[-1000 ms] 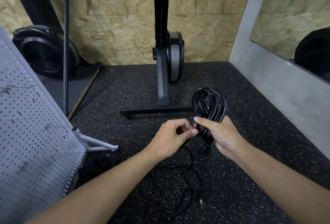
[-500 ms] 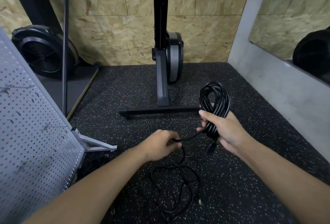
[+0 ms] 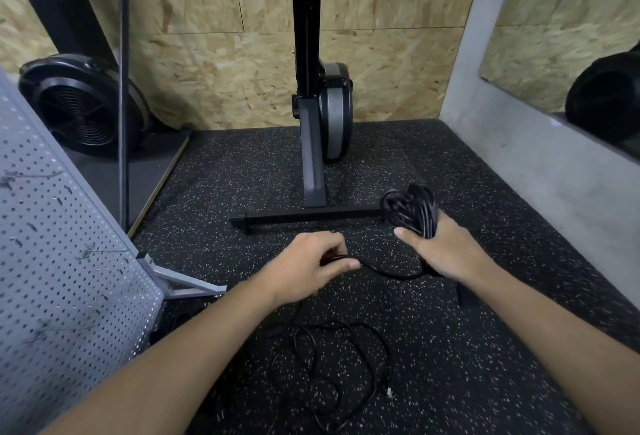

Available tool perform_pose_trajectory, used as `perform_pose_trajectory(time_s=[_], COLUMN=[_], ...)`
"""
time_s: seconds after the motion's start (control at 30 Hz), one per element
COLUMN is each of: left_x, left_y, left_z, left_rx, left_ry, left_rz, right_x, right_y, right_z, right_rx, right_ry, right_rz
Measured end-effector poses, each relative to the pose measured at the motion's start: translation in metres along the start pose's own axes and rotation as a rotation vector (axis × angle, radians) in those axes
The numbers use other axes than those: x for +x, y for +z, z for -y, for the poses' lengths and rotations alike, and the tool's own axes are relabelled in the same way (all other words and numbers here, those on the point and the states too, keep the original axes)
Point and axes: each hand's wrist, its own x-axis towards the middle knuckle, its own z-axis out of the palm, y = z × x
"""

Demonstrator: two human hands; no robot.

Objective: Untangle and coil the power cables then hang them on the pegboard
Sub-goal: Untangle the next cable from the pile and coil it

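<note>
While the coil is gripped by the right hand, with the fingers curled round its lower part, its loops are seen rising out of the fist toward the far side, so that its long axis runs roughly near to far. The left hand is held to the left of it, apart, with thumb and fingers closed on the cable. How tightly the cable is pinched cannot be told, since the fingertips are hidden by the back of the hand.

Between the two hands a short sagging run of cable is stretched, lying left to right and so across the axis of the coil. The slack is spread in loose, crossing loops on the floor, near, between the forearms, and closer to the left hand. A pale tip is seen at its right edge, too small to be identified.

The winding is judged unfinished. For the next turn the cable would have to be carried rightward and farther, over the top of the loops, while more slack is drawn up from the near side.

The pegboard stands at the left, well apart from the coil and nearer the left hand.
</note>
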Motion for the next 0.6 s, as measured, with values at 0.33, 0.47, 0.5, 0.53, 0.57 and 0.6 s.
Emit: perform_pose_trajectory(time_s=[0.33, 0.47, 0.5, 0.53, 0.57, 0.6], left_x=[0.0, -0.001, -0.001, -0.001, -0.001, -0.001], left_y=[-0.003, -0.004, -0.005, -0.005, -0.005, -0.006], left_z=[-0.021, -0.018, -0.018, -0.017, -0.016, -0.016], left_rx=[-0.038, -0.054, -0.063, -0.065, -0.06, -0.052], left_ry=[0.168, 0.144, 0.14, 0.141, 0.143, 0.145], left_rz=[-0.339, -0.351, -0.351, -0.349, -0.345, -0.338], right_x=[-0.021, -0.017, -0.016, -0.015, -0.013, -0.012], right_y=[0.012, 0.022, 0.025, 0.027, 0.029, 0.031], right_z=[0.018, 0.011, 0.009, 0.007, 0.007, 0.006], right_rx=[-0.085, -0.093, -0.1, -0.099, -0.101, -0.103], right_ry=[0.055, -0.107, -0.163, -0.203, -0.223, -0.238], right_rz=[0.32, 0.476, 0.511, 0.533, 0.538, 0.538])
